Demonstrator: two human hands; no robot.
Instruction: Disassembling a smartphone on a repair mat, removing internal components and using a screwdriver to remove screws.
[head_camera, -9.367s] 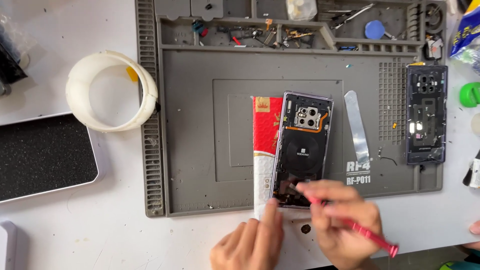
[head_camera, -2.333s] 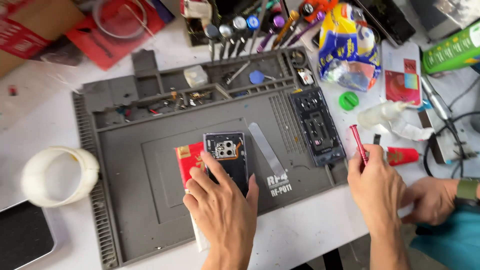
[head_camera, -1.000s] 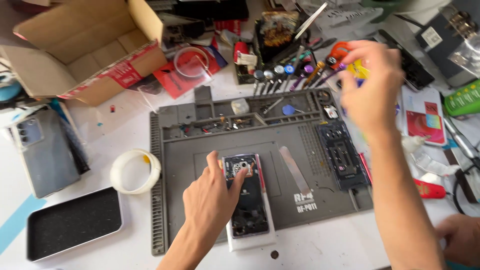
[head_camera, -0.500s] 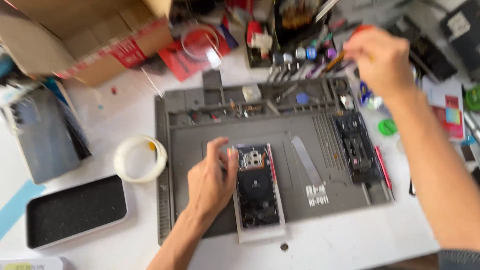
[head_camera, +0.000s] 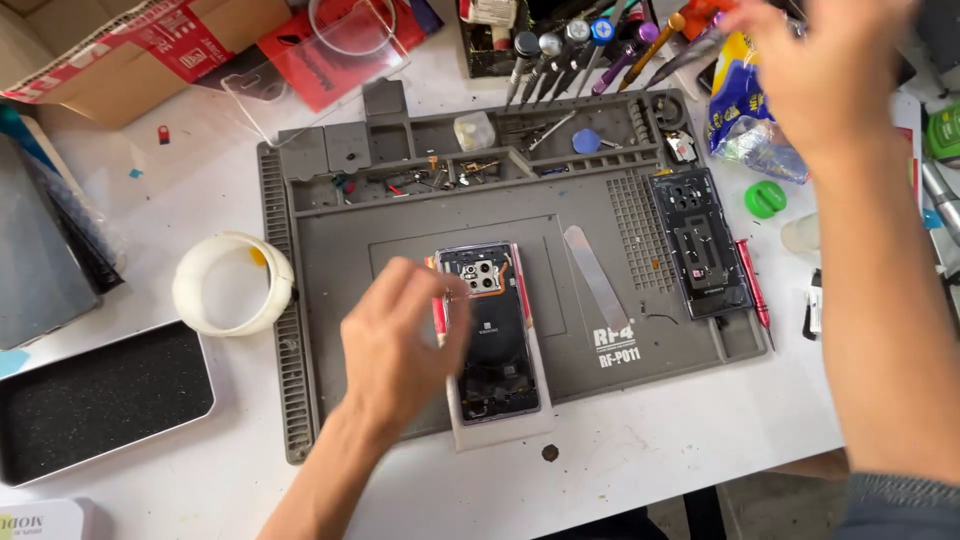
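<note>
We take the grey mat (head_camera: 400, 215) on the white table (head_camera: 640, 465) as our landmark. The phone (head_camera: 494, 335) lies back-up near the mat's middle, on a white card (head_camera: 500, 425) that reaches the mat's near edge, with a red strip showing at the phone's left side. Its long axis runs from us toward the mat's far trays, camera block at the far end. The phone looks opened: a clear back shows dark inner parts, a copper-toned patch by the lenses, and a thin pale frame. Our left hand (head_camera: 400, 350) rests at the phone's left edge, so the phone lies just to the right of the fingers; they are loosely curled and a little apart, the tips at or over the frame, though blur keeps us from telling whether they press on it. Our right hand (head_camera: 820, 60) is far off, raised past the mat's far right corner by the row of screwdrivers (head_camera: 580, 45); it is blurred, and we cannot tell whether its fingers are apart or closed on something. The left hand is clearly the nearer one to the phone. On the mat, right of the phone, lies a metal pry blade (head_camera: 597, 280), then a black inner frame (head_camera: 700, 245) and a red tool (head_camera: 752, 290) at the mat's right edge. Left of the mat sits a tape roll (head_camera: 232, 283).
</note>
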